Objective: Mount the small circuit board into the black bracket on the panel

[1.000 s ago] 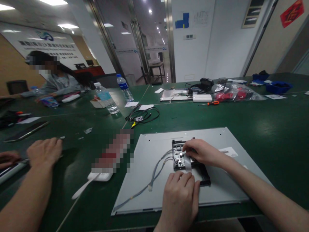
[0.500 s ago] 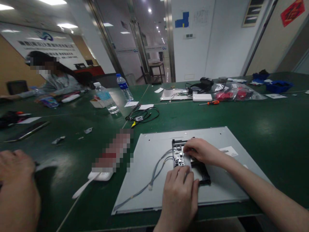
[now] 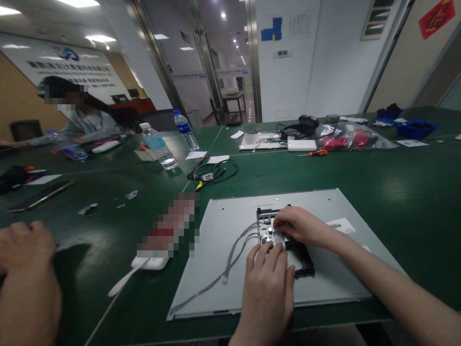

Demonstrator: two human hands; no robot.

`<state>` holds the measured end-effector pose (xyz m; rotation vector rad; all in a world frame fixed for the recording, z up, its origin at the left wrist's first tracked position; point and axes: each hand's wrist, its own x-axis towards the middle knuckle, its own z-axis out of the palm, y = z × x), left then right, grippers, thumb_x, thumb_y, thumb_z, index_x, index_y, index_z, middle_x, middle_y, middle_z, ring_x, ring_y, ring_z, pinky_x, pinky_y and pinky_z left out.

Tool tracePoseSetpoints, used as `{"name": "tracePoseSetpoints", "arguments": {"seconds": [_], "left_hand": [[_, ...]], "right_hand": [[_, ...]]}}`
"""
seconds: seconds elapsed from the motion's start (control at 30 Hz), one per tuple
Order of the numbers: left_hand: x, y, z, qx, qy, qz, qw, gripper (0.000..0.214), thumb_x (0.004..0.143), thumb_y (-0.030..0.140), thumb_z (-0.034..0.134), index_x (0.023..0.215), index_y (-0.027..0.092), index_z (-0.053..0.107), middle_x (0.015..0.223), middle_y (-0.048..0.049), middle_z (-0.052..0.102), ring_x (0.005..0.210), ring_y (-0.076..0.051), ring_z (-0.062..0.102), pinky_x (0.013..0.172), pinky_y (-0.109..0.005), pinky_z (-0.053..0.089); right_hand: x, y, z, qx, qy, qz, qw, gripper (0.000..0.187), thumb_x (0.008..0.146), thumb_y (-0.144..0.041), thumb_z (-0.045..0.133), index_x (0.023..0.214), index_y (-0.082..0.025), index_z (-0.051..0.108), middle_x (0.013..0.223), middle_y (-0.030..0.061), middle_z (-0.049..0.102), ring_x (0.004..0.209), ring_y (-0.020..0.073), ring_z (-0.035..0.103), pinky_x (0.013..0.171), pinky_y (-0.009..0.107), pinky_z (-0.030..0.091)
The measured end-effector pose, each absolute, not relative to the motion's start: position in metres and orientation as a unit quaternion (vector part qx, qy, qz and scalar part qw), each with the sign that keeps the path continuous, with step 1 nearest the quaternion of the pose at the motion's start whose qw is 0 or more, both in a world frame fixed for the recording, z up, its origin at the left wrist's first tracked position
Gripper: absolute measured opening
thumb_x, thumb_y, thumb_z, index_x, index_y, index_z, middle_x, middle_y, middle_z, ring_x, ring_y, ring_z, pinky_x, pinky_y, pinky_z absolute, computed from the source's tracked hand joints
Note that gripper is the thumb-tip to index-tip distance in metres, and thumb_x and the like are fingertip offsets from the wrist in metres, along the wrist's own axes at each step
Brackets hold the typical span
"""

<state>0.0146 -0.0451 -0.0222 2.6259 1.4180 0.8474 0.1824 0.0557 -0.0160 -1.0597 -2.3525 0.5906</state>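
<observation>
A flat grey metal panel [image 3: 209, 226] lies on the green table before me. On it sits a black plastic bracket [image 3: 307, 266] around a small circuit board [image 3: 265, 231]. Thin grey cables [image 3: 230, 254] run from the board to the panel's near left corner. My left hand [image 3: 268, 283] rests with outstretched fingers over the near side of the board and bracket. At the board's right edge my right hand [image 3: 297, 225] has its fingertips pinched together. What they grip, if anything, is hidden.
A phone-like blurred object [image 3: 151, 263] with a white end lies left of the panel. Another person's hand [image 3: 25, 245] rests at the left edge. Farther back are bottles [image 3: 162, 149], a coiled black cable [image 3: 223, 170], an orange-handled screwdriver [image 3: 319, 153] and a plastic bag [image 3: 378, 139].
My left hand has shifted slightly forward over the board, its fingers a little more spread. My right hand stays in place. The other person's hand at the left has moved slightly.
</observation>
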Motion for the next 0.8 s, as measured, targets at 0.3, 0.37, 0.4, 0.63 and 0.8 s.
{"name": "tracePoseSetpoints", "arguments": {"seconds": [0.3,0.37,0.4,0.63,0.8], "left_hand": [[0.0153,-0.0445,-0.0213,0.848,0.451,0.277,0.006,0.023,0.089,0.02,0.046,0.105,0.018,0.063,0.111,-0.0074,0.065,0.106,-0.026,0.055,0.1,-0.049,0.036],[0.0156,-0.0444,-0.021,0.848,0.45,0.28,0.006,0.023,0.089,0.02,0.046,0.106,0.018,0.062,0.111,-0.0072,0.065,0.106,-0.026,0.055,0.101,-0.049,0.035],[0.0156,-0.0442,-0.021,0.848,0.45,0.28,0.007,0.024,0.089,0.02,0.046,0.107,0.018,0.062,0.111,-0.0071,0.064,0.106,-0.026,0.055,0.101,-0.049,0.035],[0.0146,-0.0435,-0.023,0.846,0.456,0.276,0.014,0.029,0.09,0.017,0.044,0.115,0.018,0.058,0.113,-0.0051,0.064,0.109,-0.023,0.054,0.105,-0.048,0.031],[0.0143,-0.0437,-0.0257,0.848,0.454,0.274,-0.002,0.026,0.09,0.014,0.043,0.107,0.018,0.062,0.114,-0.0047,0.063,0.11,-0.022,0.054,0.105,-0.047,0.031]], "right_hand": [[0.1822,0.055,-0.0147,-0.397,-0.86,0.213,0.239,0.016,0.08,-0.007,0.057,0.087,-0.019,0.065,0.083,0.0022,0.067,0.078,0.0141,0.057,0.071,0.024,0.04],[0.1824,0.0549,-0.0145,-0.401,-0.859,0.21,0.239,0.015,0.08,-0.008,0.057,0.086,-0.019,0.065,0.082,0.0024,0.067,0.077,0.0142,0.057,0.071,0.024,0.04],[0.1826,0.0549,-0.0143,-0.404,-0.858,0.209,0.238,0.014,0.08,-0.009,0.058,0.086,-0.019,0.065,0.081,0.0024,0.067,0.076,0.0142,0.057,0.071,0.024,0.039],[0.1835,0.0555,-0.0138,-0.407,-0.857,0.213,0.233,0.014,0.078,-0.009,0.058,0.081,-0.019,0.066,0.076,0.0006,0.067,0.072,0.0134,0.057,0.068,0.023,0.039],[0.1839,0.056,-0.0147,-0.409,-0.858,0.207,0.231,0.013,0.08,-0.01,0.058,0.083,-0.019,0.066,0.079,0.0014,0.068,0.075,0.0144,0.058,0.07,0.024,0.039]]}}
